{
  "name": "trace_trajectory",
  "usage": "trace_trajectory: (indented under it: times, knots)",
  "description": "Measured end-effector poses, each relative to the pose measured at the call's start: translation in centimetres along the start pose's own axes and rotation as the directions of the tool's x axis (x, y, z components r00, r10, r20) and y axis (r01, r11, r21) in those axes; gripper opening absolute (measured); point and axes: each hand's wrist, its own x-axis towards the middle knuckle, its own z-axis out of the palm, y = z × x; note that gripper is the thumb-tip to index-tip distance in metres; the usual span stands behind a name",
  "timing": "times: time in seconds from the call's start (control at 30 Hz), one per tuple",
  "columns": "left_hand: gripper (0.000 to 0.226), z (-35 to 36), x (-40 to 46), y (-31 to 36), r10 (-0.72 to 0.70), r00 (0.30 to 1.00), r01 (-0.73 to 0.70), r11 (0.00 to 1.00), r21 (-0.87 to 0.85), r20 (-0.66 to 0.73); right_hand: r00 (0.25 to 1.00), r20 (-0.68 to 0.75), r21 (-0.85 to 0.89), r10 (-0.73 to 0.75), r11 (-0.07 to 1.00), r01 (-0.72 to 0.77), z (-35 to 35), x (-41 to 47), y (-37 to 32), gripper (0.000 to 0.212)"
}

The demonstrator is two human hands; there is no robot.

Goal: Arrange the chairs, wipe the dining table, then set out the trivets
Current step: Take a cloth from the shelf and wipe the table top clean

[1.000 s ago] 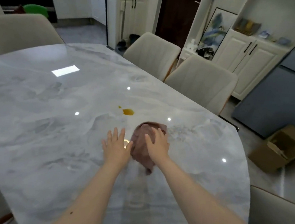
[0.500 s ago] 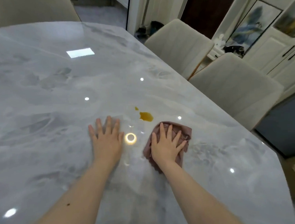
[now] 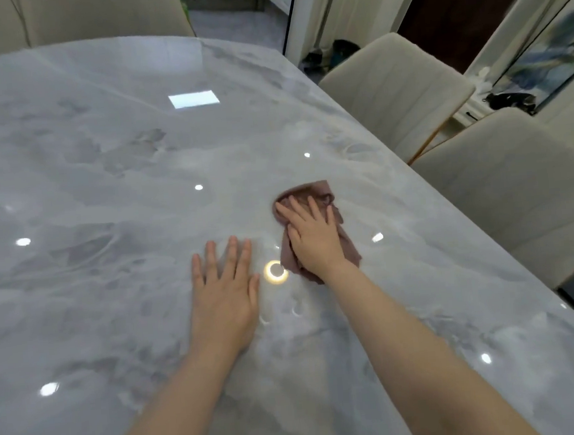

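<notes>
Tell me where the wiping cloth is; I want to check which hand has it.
In the head view, the pink cloth lies on the marble table right of centre, under the flat right hand, beside the left hand.

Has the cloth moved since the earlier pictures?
Yes. The cloth, under the right hand, slid forward over the amber spill seen earlier; that spot no longer shows.

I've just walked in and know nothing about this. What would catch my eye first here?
Two bare arms reach over a glossy grey marble dining table. The right hand presses a mauve cloth flat near the table's right edge, while the left hand rests open on the bare top beside it. Two cream upholstered chairs stand along the right side.
</notes>
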Motion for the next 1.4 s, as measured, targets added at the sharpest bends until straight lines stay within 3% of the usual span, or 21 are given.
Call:
trace_trajectory:
  times: [0.07, 0.13, 0.27, 0.37, 0.43, 0.57, 0.67, 0.73, 0.8, 0.87, 0.93, 1.07, 1.17, 1.23, 1.3, 1.4]
  knots:
    - [0.059, 0.0, 0.0, 0.0, -0.011, 1.000, 0.011, 1.000, -0.012, 0.002, 0.977, 0.023, 0.070, -0.211, 0.975, 0.209, -0.2, -3.1, 0.2, 0.059]
    - [0.059, -0.2, 0.0, 0.1, -0.011, 1.000, 0.011, 1.000, -0.005, 0.003, 0.950, 0.044, 0.113, -0.308, 0.947, 0.302, -0.6, -6.3, 1.7, 0.056]
    - [0.058, -0.3, 0.0, 0.4, -0.014, 1.000, 0.014, 1.000, 0.024, -0.007, 0.990, 0.006, 0.086, -0.144, 0.986, 0.143, -1.3, -6.7, 5.5, 0.059]
    - [0.058, 0.1, 0.1, 0.2, -0.005, 1.000, 0.006, 0.999, 0.032, -0.018, 0.999, -0.021, 0.005, 0.037, 0.999, -0.037, -0.6, -2.8, 3.6, 0.063]
    - [0.058, 0.1, 0.0, 0.1, 0.000, 1.000, 0.000, 1.000, 0.024, -0.023, 0.997, -0.021, 0.002, 0.070, 0.998, -0.070, 0.0, -1.5, 0.8, 0.069]
    - [0.059, -0.1, 0.1, -0.2, -0.027, 0.999, 0.025, 0.998, -0.063, -0.036, 0.983, 0.033, 0.045, -0.183, 0.982, 0.182, 0.7, -8.0, -2.7, 0.057]
    - [0.059, -0.3, 0.0, -0.1, -0.012, 0.999, 0.010, 0.999, -0.044, -0.034, 0.949, 0.054, 0.060, -0.312, 0.949, 0.309, -0.4, -14.0, 0.7, 0.051]
    - [0.059, -0.3, 0.0, 0.0, -0.004, 1.000, 0.003, 0.999, -0.042, -0.027, 0.969, 0.045, 0.017, -0.243, 0.970, 0.243, -1.0, -13.2, 3.9, 0.053]
    - [0.060, -0.2, 0.1, 0.0, -0.009, 0.999, 0.007, 0.999, -0.052, -0.031, 0.997, 0.019, -0.027, -0.077, 0.997, 0.077, -1.1, -9.9, 4.7, 0.057]
    - [0.060, -0.1, 0.1, -0.1, -0.001, 1.000, -0.002, 0.997, -0.072, -0.029, 0.996, -0.024, -0.039, 0.091, 0.995, -0.092, -0.4, -6.7, 2.9, 0.059]
    - [0.061, 0.1, 0.2, -0.3, 0.015, 0.999, -0.018, 0.996, -0.092, -0.030, 0.985, -0.056, -0.012, 0.161, 0.987, -0.162, 0.6, -5.2, -0.2, 0.060]
    - [0.072, -0.5, 0.4, -0.8, 0.006, 1.000, -0.002, 0.958, -0.286, 0.013, 0.995, -0.021, 0.031, -0.099, 0.994, 0.100, 1.6, -11.6, -4.9, 0.054]
    - [0.071, -1.9, -1.2, -1.3, 0.044, 0.999, -0.036, 0.955, -0.294, 0.020, 0.976, 0.012, 0.039, -0.219, 0.975, 0.218, 0.5, -18.6, -1.8, 0.046]
    - [0.062, -2.9, -3.5, -1.9, 0.046, 0.999, -0.044, 0.974, -0.220, 0.004, 0.991, 0.005, 0.024, -0.137, 0.990, 0.136, -0.6, -19.7, 2.2, 0.048]
    - [0.059, -3.4, -6.1, -2.5, 0.041, 0.999, -0.044, 0.983, -0.179, -0.023, 0.996, 0.000, 0.000, 0.085, 0.996, -0.085, -1.3, -17.8, 4.4, 0.053]
    - [0.063, -3.2, -9.3, -3.6, 0.007, 0.999, -0.013, 0.987, -0.158, -0.038, 0.949, -0.011, -0.057, 0.314, 0.948, -0.314, -0.8, -12.2, 2.6, 0.050]
